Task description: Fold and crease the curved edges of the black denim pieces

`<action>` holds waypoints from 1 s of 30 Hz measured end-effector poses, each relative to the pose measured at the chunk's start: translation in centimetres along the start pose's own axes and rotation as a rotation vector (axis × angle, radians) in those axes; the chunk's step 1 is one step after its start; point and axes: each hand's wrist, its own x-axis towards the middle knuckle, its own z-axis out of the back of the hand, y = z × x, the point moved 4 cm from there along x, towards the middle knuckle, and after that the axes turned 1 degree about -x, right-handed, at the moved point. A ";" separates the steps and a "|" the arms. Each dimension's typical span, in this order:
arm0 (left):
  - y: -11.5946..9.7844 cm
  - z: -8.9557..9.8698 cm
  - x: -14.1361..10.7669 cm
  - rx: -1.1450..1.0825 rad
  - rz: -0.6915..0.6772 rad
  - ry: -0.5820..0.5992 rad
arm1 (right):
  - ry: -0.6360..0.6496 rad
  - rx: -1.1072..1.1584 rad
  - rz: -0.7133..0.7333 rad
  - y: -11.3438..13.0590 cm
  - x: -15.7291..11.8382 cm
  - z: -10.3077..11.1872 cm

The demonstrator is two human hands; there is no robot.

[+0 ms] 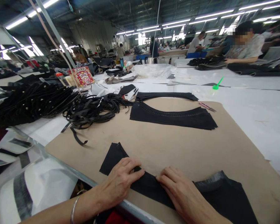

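Note:
A curved black fabric piece (112, 158) lies along the near edge of a brown cardboard sheet (168, 143). My left hand (121, 182) rests flat on it, fingers pressing the cloth. My right hand (179, 193) lies flat on the same piece just to the right, fingertips nearly touching the left hand's. Neither hand grips anything. Farther up the cardboard sits a stack of curved black fabric pieces (175, 116), and beyond it a thinner curved black strip (165, 95).
A tangle of black straps (93, 110) and a bundle of black strips (25, 102) lie at left. A green-tipped bottle (216, 87), a pink pen (206, 106) and a colourful box (81, 76) stand on the white table (259, 105). Other people work at far tables.

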 end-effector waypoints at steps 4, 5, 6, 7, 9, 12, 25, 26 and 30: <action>-1.3 -1.0 0.8 -0.095 -0.010 0.087 | 0.016 -0.057 0.022 0.1 -0.1 -0.2; -1.6 -1.3 0.8 -0.095 -0.017 0.107 | 0.019 -0.063 0.026 0.1 -0.2 -0.3; -1.9 -1.4 0.9 -0.088 -0.026 0.120 | 0.021 -0.066 0.030 0.0 -0.4 -0.4; -2.1 -1.6 0.8 -0.078 -0.034 0.129 | 0.023 -0.067 0.033 0.0 -0.5 -0.5; -2.3 -1.5 0.6 -0.058 -0.061 0.139 | 0.021 -0.069 0.033 0.1 -0.7 -0.8; -1.6 -0.9 0.4 -0.042 -0.124 0.168 | 0.002 -0.086 0.014 0.7 -0.6 -1.5; 2.1 0.3 -0.7 0.015 -0.050 0.065 | -0.075 -0.186 -0.131 2.2 2.6 -3.0; 1.9 0.4 -0.7 0.015 -0.048 0.063 | -0.082 -0.179 -0.127 2.1 2.3 -2.8; 1.4 0.8 -0.4 0.005 -0.039 0.063 | -0.111 -0.232 -0.079 2.1 1.6 -2.5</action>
